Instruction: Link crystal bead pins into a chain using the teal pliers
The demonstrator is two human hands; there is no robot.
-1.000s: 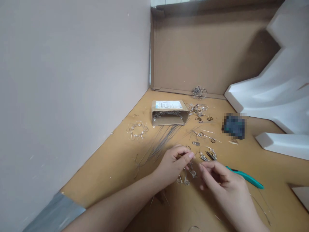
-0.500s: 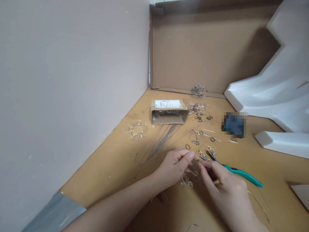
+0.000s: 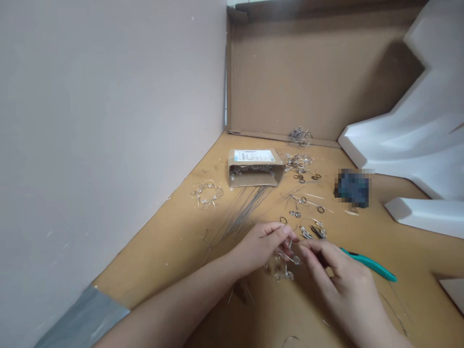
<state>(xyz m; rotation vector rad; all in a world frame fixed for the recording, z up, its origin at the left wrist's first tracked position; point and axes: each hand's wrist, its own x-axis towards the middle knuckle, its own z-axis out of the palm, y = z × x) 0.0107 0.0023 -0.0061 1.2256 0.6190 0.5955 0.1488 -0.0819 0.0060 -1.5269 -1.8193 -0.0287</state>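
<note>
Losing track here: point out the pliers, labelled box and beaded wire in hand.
Pliers (image 3: 371, 264), head view: on the teal handle.
Labelled box (image 3: 254, 155), head view: on its label.
Beaded wire (image 3: 296, 260), head view: on a bead.

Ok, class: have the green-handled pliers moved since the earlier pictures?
No. The green-handled pliers lie in the same place, judged against the labelled cardboard box.

A pale wall (image 3: 108, 121) ran along the left edge of the table (image 3: 152, 261). Brown cardboard (image 3: 311, 72) stood at the far edge; white moulded pieces (image 3: 435, 125) lined the right side, a pixelated dark object (image 3: 352, 188) lying near them.
</note>
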